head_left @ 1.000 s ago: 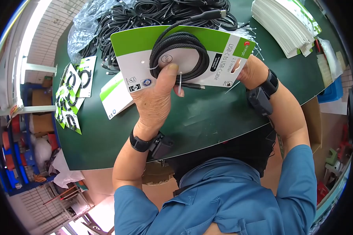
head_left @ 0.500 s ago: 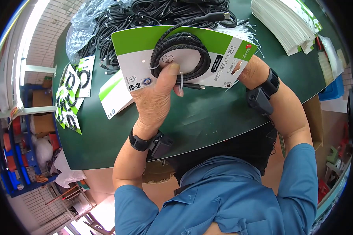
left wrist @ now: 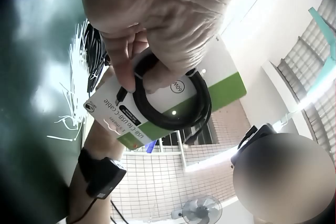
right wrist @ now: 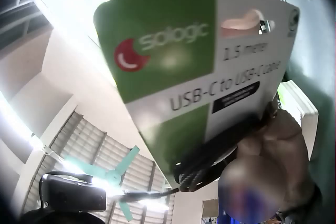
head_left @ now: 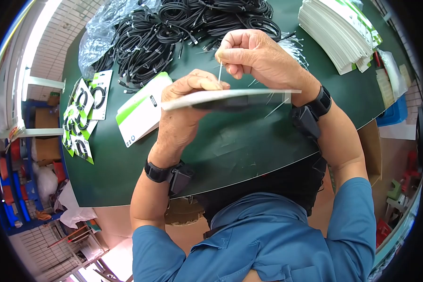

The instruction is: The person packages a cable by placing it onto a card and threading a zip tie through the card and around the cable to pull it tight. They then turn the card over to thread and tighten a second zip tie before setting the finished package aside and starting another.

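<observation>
My left hand [head_left: 176, 124] grips a green-and-white USB-C cable card [head_left: 263, 92], seen almost edge-on in the head view. A coiled black cable [left wrist: 203, 100] lies against the card's printed face in the left wrist view, with my left thumb over the coil. Behind the card, my right hand [head_left: 263, 58] pinches the end of a thin white cable tie [head_left: 220, 70], which stands up from the card's back beside the left fingers. In the right wrist view the card's brand end [right wrist: 168, 50] fills the upper part.
On the green table [head_left: 249, 145], black coiled cables [head_left: 145, 51] are heaped at the back beside a clear plastic bag [head_left: 96, 51]. White cable ties [head_left: 293, 49] and a stack of cards [head_left: 331, 35] lie right. Flat cards [head_left: 143, 110] and several carded cables [head_left: 82, 108] lie left.
The card has tipped from facing the head camera to nearly edge-on. My right hand has left the card's right end, moving up and left to pinch the tie behind it.
</observation>
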Demonstrator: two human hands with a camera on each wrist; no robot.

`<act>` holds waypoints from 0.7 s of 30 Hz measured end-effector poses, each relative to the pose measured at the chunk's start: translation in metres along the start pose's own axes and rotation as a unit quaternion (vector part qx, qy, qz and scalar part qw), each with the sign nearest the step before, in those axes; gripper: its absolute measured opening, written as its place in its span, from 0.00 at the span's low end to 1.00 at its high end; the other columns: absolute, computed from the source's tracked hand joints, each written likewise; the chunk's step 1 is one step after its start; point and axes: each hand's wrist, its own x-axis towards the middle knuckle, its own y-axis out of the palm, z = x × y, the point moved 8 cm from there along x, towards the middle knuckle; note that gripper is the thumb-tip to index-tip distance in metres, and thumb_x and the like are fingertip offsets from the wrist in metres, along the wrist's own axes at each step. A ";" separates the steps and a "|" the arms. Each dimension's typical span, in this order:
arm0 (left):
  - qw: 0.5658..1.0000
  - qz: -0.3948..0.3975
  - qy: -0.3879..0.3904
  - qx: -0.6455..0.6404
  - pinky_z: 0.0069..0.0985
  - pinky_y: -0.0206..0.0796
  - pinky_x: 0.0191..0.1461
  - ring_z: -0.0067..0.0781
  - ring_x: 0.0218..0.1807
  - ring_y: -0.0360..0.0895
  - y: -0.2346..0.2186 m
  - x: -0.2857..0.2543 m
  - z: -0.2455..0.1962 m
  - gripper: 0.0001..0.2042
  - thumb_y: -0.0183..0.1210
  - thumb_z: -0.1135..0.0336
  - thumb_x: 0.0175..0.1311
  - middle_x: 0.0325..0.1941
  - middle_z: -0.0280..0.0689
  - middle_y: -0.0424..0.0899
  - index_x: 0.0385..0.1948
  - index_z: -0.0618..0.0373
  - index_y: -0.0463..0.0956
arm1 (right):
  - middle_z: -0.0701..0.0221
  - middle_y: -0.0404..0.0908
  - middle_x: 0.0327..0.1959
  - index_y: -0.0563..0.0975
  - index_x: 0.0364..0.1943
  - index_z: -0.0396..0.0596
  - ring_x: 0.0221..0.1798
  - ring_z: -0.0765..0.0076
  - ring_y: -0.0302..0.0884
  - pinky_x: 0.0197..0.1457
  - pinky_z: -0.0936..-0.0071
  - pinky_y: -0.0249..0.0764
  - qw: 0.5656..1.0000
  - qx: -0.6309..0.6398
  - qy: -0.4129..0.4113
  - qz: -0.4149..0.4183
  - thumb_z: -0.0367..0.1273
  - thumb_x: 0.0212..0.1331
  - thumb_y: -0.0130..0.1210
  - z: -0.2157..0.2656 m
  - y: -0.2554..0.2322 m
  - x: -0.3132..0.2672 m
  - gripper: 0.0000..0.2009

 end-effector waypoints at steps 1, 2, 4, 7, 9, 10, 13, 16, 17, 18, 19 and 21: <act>0.998 0.050 0.026 -0.011 0.25 0.83 0.48 0.29 0.43 0.88 0.004 0.002 -0.002 0.10 0.70 0.84 0.61 0.42 0.38 0.86 0.42 0.64 0.84 | 0.73 0.80 0.34 0.80 0.40 0.42 0.34 0.82 0.77 0.39 0.82 0.75 0.998 0.052 0.022 -0.015 0.32 0.68 0.66 0.000 0.001 -0.002 0.08; 0.998 0.050 0.030 -0.011 0.25 0.83 0.48 0.29 0.43 0.88 0.001 0.003 -0.001 0.10 0.70 0.84 0.61 0.42 0.38 0.86 0.42 0.64 0.84 | 0.74 0.79 0.31 0.80 0.37 0.43 0.31 0.85 0.75 0.37 0.83 0.74 0.993 0.103 0.043 -0.028 0.31 0.69 0.65 0.000 0.002 -0.003 0.07; 0.999 0.037 0.013 -0.012 0.26 0.83 0.53 0.29 0.45 0.88 -0.005 0.005 0.000 0.10 0.70 0.85 0.60 0.41 0.38 0.86 0.41 0.64 0.85 | 0.74 0.79 0.31 0.80 0.37 0.43 0.31 0.85 0.75 0.37 0.83 0.74 0.994 0.103 0.022 -0.012 0.30 0.69 0.64 0.008 0.003 -0.003 0.07; 0.999 0.031 0.023 0.007 0.27 0.82 0.55 0.30 0.46 0.88 -0.009 0.007 -0.002 0.10 0.70 0.86 0.59 0.41 0.38 0.86 0.40 0.63 0.85 | 0.75 0.79 0.31 0.79 0.36 0.43 0.30 0.84 0.74 0.36 0.84 0.74 0.994 0.104 -0.017 0.020 0.29 0.71 0.63 0.021 0.008 -0.006 0.06; 0.997 0.030 0.054 0.046 0.28 0.82 0.54 0.30 0.46 0.88 -0.009 0.006 -0.006 0.10 0.71 0.85 0.59 0.42 0.38 0.87 0.40 0.62 0.85 | 0.75 0.80 0.33 0.79 0.36 0.43 0.30 0.84 0.75 0.36 0.83 0.75 0.996 0.077 -0.039 0.026 0.28 0.72 0.62 0.030 0.011 -0.009 0.05; 0.997 0.030 0.057 0.045 0.28 0.82 0.54 0.30 0.46 0.88 -0.009 0.005 -0.006 0.10 0.71 0.85 0.59 0.42 0.38 0.87 0.40 0.62 0.85 | 0.74 0.80 0.34 0.79 0.36 0.43 0.30 0.83 0.76 0.37 0.83 0.75 0.996 0.064 -0.049 0.028 0.28 0.72 0.61 0.033 0.010 -0.010 0.05; 0.990 -0.056 0.052 0.120 0.27 0.83 0.50 0.30 0.45 0.88 -0.018 0.000 -0.007 0.11 0.71 0.83 0.59 0.45 0.39 0.88 0.42 0.62 0.85 | 0.73 0.82 0.37 0.80 0.39 0.43 0.31 0.82 0.78 0.38 0.82 0.77 0.999 0.044 -0.018 -0.001 0.28 0.72 0.61 0.023 0.000 -0.005 0.04; 0.996 -0.081 0.031 0.032 0.27 0.82 0.49 0.29 0.46 0.87 -0.020 -0.001 -0.007 0.11 0.71 0.82 0.61 0.47 0.40 0.88 0.45 0.63 0.84 | 0.72 0.83 0.41 0.81 0.42 0.42 0.33 0.81 0.80 0.40 0.81 0.78 0.995 0.086 -0.012 -0.048 0.28 0.71 0.62 0.026 -0.014 -0.002 0.04; 0.996 -0.091 0.018 -0.011 0.27 0.82 0.48 0.29 0.46 0.87 -0.022 -0.001 -0.006 0.12 0.70 0.81 0.62 0.48 0.40 0.88 0.46 0.64 0.83 | 0.72 0.84 0.42 0.82 0.44 0.41 0.34 0.81 0.81 0.41 0.81 0.79 0.986 0.142 -0.017 -0.082 0.28 0.70 0.63 0.028 -0.020 -0.003 0.05; 0.995 -0.092 0.028 -0.013 0.27 0.82 0.48 0.29 0.46 0.87 -0.021 0.001 -0.010 0.12 0.70 0.81 0.62 0.48 0.40 0.88 0.46 0.64 0.83 | 0.72 0.85 0.43 0.82 0.46 0.41 0.35 0.80 0.82 0.42 0.81 0.79 0.973 0.197 -0.024 -0.115 0.28 0.70 0.64 0.030 -0.026 -0.003 0.07; 0.992 -0.121 0.013 -0.036 0.27 0.82 0.48 0.29 0.46 0.87 -0.025 0.001 -0.009 0.12 0.70 0.80 0.63 0.48 0.40 0.88 0.48 0.65 0.83 | 0.72 0.85 0.43 0.82 0.46 0.41 0.35 0.80 0.82 0.42 0.81 0.79 0.975 0.191 -0.029 -0.110 0.28 0.70 0.64 0.032 -0.025 -0.002 0.07; 0.980 -0.178 -0.018 -0.083 0.27 0.82 0.49 0.28 0.48 0.86 -0.031 0.000 -0.006 0.14 0.69 0.79 0.65 0.50 0.40 0.88 0.51 0.66 0.81 | 0.72 0.86 0.42 0.83 0.50 0.40 0.38 0.81 0.83 0.44 0.81 0.80 0.984 0.109 -0.079 -0.118 0.29 0.68 0.65 0.041 -0.026 -0.004 0.10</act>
